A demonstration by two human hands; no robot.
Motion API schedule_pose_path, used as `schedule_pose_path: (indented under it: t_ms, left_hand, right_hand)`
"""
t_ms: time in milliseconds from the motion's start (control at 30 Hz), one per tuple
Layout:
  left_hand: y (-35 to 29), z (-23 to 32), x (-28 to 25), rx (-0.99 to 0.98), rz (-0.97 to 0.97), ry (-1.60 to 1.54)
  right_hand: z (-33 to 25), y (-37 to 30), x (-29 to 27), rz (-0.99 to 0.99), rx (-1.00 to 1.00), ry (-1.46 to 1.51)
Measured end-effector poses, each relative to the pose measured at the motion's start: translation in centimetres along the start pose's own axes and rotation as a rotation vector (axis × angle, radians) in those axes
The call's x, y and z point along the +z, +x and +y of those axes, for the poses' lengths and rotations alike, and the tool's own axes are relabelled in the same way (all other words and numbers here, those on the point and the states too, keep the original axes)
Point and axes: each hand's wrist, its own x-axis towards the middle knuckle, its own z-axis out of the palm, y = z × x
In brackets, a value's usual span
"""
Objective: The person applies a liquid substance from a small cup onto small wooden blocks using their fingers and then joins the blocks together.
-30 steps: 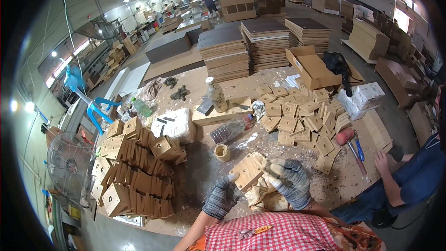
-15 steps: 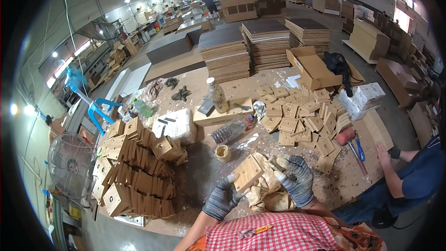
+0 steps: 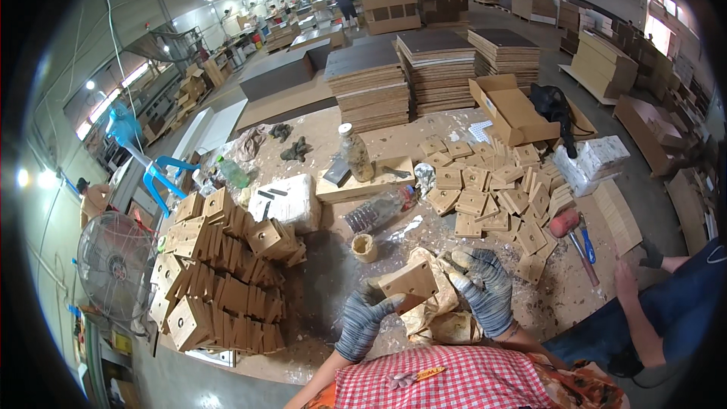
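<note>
My left hand [image 3: 362,318], in a grey knitted glove, grips a small rectangular wooden block [image 3: 410,285] by its left end, its face tilted and small holes showing near the corners. Just right of the block, my right hand [image 3: 486,291], gloved alike, has its fingers curled together; whatever they hold is too small to make out. Beneath and between both hands lies a crumpled, stained cream cloth [image 3: 435,316]. A small tub of tan paste [image 3: 364,248] stands beyond the block.
Stacked wooden blocks [image 3: 227,288] rise on the left, and loose ones [image 3: 485,197] are heaped at right. Bottles [image 3: 379,210], a white wrapped bundle [image 3: 291,204] and a red-headed mallet [image 3: 573,235] lie around. A co-worker's arm [image 3: 640,318] is at right; a fan [image 3: 113,265] at left.
The wooden block has been turned in my left hand, showing a different, darker face. My right hand stays close by. The co-worker's hand at right has shifted down, off the table edge.
</note>
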Motion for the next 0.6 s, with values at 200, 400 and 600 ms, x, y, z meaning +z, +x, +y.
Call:
schedule_pose_path:
  t_ms: [200,400,600]
  left_hand:
    - [0.0,-1.3,-0.3,0.068,0.026,0.09]
    - [0.4,-2.6,-0.5,0.188,0.04,0.2]
    - [0.0,-0.7,0.7,0.097,0.049,0.366]
  right_hand:
    - [-0.9,0.0,0.3,-0.058,0.044,-0.021]
    - [-0.8,-0.4,1.2,-0.088,-0.019,-0.009]
    - [-1.5,-0.9,1.6,-0.3,-0.198,-0.053]
